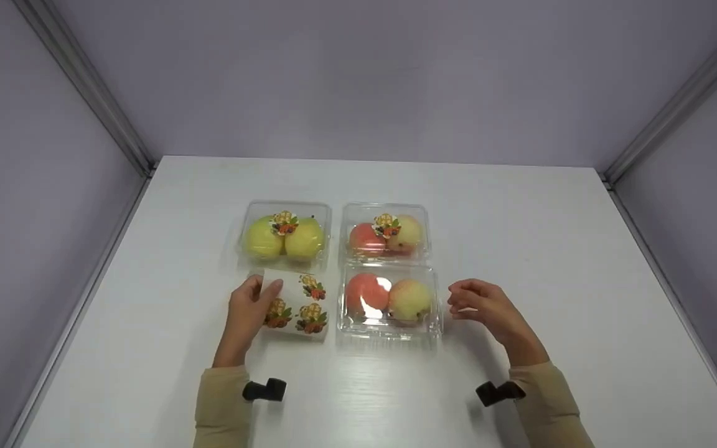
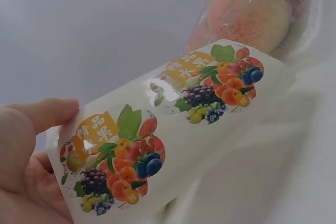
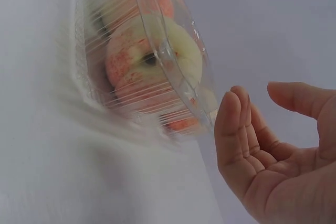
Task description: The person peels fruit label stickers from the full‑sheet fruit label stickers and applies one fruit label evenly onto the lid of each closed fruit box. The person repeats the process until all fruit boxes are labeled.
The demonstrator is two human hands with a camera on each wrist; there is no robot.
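Three clear clamshell boxes of fruit on the white worktop [image 1: 520,249], in two rows: far left box [image 1: 284,234] with two yellow-green fruits, far right box [image 1: 385,231] with two reddish fruits, near right box [image 1: 389,300] with two more reddish fruits. Both far boxes already carrying a fruit-picture sticker on the lid; near right box lid bare, only glare on it. So, judged from this, labelling done for two of three boxes and one left. Sticker sheet [image 1: 296,302] lying at the near left, just beside the bare box, pinched at its left edge by the left hand [image 1: 248,314], thumb on top as seen from the left wrist. Three stickers visible on the sheet from the head view, none seen peeled or lifted at this moment. Right hand [image 1: 483,308] near the right side of the bare box, fingers loosely curled, palm open toward the box, holding nothing and not touching the plastic, a small gap visible in the right wrist view. Remaining, as it seems: peeling one sticker and pressing it on the last lid
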